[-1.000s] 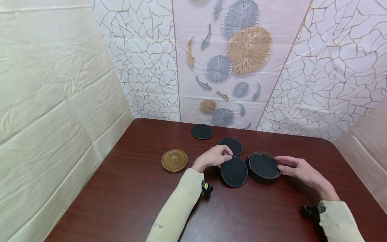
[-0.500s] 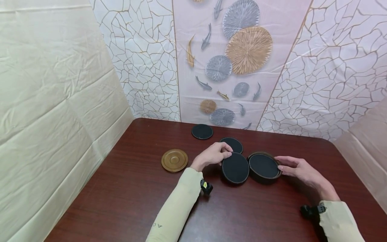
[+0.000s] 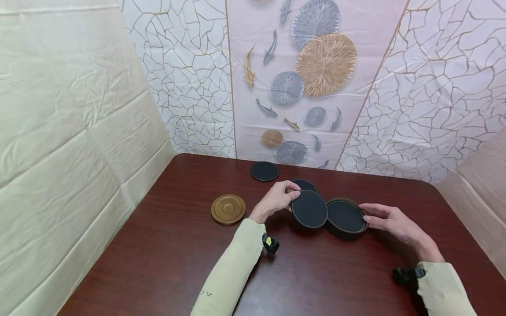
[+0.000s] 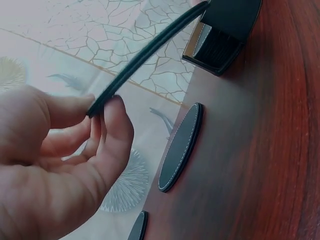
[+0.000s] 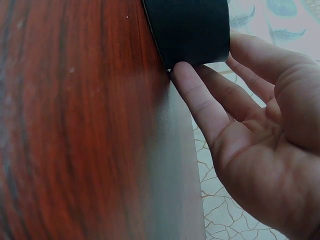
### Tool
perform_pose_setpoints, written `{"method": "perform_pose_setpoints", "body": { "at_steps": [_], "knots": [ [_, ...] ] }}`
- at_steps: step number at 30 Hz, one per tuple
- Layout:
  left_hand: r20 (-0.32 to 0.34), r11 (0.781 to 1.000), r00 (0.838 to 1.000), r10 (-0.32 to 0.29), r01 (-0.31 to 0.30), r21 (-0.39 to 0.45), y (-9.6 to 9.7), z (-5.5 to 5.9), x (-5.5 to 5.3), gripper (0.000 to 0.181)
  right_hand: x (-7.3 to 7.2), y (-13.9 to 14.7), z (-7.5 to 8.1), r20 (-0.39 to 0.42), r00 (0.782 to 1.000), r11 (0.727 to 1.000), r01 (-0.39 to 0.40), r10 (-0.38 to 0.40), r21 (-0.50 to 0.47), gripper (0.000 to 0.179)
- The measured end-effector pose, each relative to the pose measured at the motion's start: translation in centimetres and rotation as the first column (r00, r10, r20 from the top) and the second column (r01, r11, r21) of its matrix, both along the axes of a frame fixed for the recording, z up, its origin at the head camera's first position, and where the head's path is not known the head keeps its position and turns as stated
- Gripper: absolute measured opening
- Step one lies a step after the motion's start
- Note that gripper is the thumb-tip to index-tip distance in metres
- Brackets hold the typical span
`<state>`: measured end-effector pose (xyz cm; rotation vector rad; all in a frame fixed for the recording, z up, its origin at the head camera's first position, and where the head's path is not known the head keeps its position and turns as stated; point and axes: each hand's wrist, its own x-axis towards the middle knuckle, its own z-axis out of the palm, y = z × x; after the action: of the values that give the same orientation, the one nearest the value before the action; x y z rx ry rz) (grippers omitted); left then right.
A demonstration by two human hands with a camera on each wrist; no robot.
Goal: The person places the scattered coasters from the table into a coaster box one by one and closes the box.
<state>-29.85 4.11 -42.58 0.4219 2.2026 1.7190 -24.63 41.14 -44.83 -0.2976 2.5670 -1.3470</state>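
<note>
My left hand [image 3: 275, 199] pinches a round black coaster [image 3: 309, 209] by its edge, between thumb and fingers. The coaster is lifted and tilted, its right edge beside or just over a round coaster holder [image 3: 343, 231]. In the left wrist view the held coaster [image 4: 145, 57] shows edge-on, with pale stitching on other coasters. My right hand [image 3: 389, 221] holds the side of the holder from the right. Another black coaster [image 3: 346, 216] lies inside it. The right wrist view shows thumb and fingers against the holder's dark wall [image 5: 192, 32].
Behind the held coaster, a black coaster [image 3: 305, 184] lies partly hidden on the dark wooden table [image 3: 166, 254]. Farther back lies one more coaster [image 3: 264, 171]. A round brown lid-like disc [image 3: 228, 209] sits left of my left hand. Patterned cloth [image 3: 197, 87] hangs behind the table.
My left hand has raised the pinched coaster and moved it slightly away from me, toward the holder's side. My right hand and the holder have stayed put.
</note>
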Motion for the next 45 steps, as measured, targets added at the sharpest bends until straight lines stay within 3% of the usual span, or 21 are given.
{"method": "perform_pose_setpoints", "body": {
  "at_steps": [7,14,21,26,36,45],
  "knots": [
    [0.042,0.996,0.997,0.066,-0.068,0.049,0.1,0.0,-0.2,0.020,0.0,-0.1,0.2,0.012,1.000,1.000,-0.006,0.007,-0.023,0.063],
    [0.065,0.992,0.996,0.061,-0.067,0.105,0.9,-0.3,-0.5,0.021,0.0,-0.2,0.4,0.015,1.000,1.000,-0.004,0.004,0.001,0.062],
    [0.107,0.980,0.990,0.094,-0.110,0.164,1.8,-0.6,-0.3,0.021,0.1,-0.1,0.3,0.021,1.000,1.000,0.016,-0.016,0.001,0.063],
    [0.148,0.970,0.980,0.132,-0.158,0.182,2.5,-0.9,-0.4,0.020,0.1,0.0,0.3,0.030,1.000,1.000,0.009,-0.010,0.007,0.064],
    [0.156,0.945,0.961,0.229,-0.258,0.200,4.2,-1.1,-0.6,0.021,-0.1,-0.1,0.3,0.017,1.000,0.998,0.021,-0.022,0.061,0.065],
    [0.199,0.926,0.944,0.265,-0.306,0.221,6.1,-0.8,0.0,0.016,-0.1,0.2,0.2,0.042,0.999,1.000,0.023,-0.023,0.011,0.065]
  ]
}}
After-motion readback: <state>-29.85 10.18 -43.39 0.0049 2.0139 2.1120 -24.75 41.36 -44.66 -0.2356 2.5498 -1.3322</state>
